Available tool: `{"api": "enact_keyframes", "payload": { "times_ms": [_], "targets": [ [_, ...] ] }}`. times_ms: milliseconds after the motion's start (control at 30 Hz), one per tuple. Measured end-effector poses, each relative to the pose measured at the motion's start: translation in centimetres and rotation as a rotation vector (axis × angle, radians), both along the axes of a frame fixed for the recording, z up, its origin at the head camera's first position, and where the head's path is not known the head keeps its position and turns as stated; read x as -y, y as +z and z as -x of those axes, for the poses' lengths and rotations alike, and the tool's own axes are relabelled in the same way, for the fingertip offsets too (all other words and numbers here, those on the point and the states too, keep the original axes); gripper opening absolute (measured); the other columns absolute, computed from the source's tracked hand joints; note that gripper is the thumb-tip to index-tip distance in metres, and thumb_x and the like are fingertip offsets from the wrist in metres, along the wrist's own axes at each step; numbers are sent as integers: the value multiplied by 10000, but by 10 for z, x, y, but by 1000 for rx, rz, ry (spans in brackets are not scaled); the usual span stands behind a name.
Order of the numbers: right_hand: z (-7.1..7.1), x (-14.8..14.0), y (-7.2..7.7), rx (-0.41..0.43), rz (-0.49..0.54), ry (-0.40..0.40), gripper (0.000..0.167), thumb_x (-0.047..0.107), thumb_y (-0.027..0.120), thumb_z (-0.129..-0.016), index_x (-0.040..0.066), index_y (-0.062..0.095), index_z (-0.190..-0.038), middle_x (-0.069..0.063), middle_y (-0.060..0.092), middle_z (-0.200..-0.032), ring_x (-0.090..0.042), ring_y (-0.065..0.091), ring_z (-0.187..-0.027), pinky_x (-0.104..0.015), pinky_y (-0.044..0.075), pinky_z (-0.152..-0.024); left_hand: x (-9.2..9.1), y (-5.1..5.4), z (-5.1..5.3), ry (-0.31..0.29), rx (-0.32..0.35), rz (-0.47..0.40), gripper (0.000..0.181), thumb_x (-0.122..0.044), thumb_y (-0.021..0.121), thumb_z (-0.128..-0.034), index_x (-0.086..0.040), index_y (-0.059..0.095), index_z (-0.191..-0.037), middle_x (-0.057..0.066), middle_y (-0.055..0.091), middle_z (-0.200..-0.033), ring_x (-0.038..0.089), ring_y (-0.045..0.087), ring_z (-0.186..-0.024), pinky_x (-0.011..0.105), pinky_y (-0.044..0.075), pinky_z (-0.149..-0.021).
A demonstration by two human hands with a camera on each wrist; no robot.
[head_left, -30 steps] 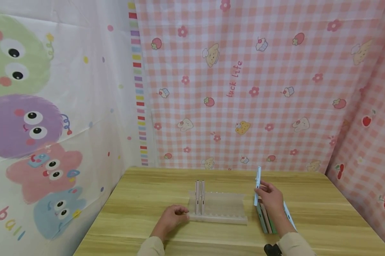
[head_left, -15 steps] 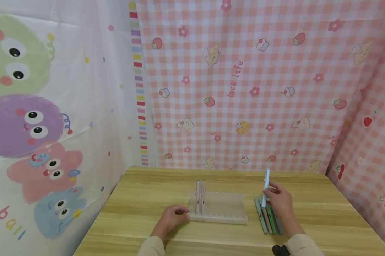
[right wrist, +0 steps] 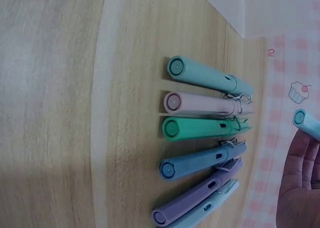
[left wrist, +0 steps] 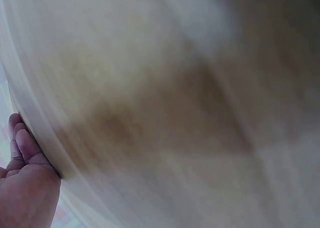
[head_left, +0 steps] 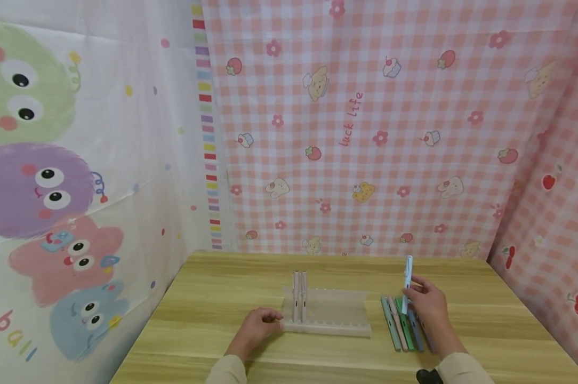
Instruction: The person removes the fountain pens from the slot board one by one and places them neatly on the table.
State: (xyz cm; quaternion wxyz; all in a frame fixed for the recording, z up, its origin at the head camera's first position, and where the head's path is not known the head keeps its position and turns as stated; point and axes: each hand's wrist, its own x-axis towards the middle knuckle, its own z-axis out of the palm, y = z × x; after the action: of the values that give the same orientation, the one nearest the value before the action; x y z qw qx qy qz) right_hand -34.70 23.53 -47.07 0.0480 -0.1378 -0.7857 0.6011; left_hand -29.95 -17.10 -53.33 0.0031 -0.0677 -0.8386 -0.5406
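Note:
My right hand [head_left: 428, 301] pinches a light blue pen [head_left: 408, 274] between thumb and fingers, nearly upright above the table. In the right wrist view, only one end of this pen [right wrist: 306, 120] shows. Below it several capped pens lie side by side: pale teal [right wrist: 207, 76], pink [right wrist: 200, 104], green [right wrist: 197, 128], blue [right wrist: 195, 163], purple [right wrist: 192, 197] and another light blue [right wrist: 205, 208]. My left hand [head_left: 259, 326] rests at the left end of a clear pen rack [head_left: 337, 309], its relaxed fingertips touching the edge. Two pale pinkish pens [head_left: 300, 296] stand in the rack's left slots.
The wooden table [head_left: 212, 288] carries everything. A pink checked cloth [head_left: 366, 160] hangs behind its far edge, and a white cartoon sheet [head_left: 145, 160] hangs on the left. The rack's front rail has a row of notches.
My right hand has moved right with the light blue pen, passing over the row of pens and uncovering more of them. The left hand and the rack have stayed in place.

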Motion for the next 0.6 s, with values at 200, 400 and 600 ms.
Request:
{"api": "enact_keyframes", "payload": {
  "times_ms": [200,400,600],
  "targets": [
    [0,-6,-1,18,11,-2,532,116,606,-963,5,434,-1454,-214,532,-1258,-197,585,-912,-304,549,-716,-1,1,0,-2,8,-7,178,-64,776,-828,16,721,-977,58,623,-924,166,543,-860,339,461,-771],
    [2,-5,-4,5,10,-14,530,85,612,-947,-12,446,-1441,-215,554,-1211,-179,587,-870,-293,553,-684,0,2,0,1,12,-1,187,-70,781,-824,13,722,-982,66,616,-937,173,537,-867,350,457,-774],
    [1,-3,-5,6,7,-23,518,80,605,-950,-10,454,-1437,-212,552,-1215,-195,586,-891,-285,551,-682,0,3,-1,0,5,0,184,-65,782,-821,15,722,-976,68,616,-934,173,534,-866,355,456,-777]
  ]
}}
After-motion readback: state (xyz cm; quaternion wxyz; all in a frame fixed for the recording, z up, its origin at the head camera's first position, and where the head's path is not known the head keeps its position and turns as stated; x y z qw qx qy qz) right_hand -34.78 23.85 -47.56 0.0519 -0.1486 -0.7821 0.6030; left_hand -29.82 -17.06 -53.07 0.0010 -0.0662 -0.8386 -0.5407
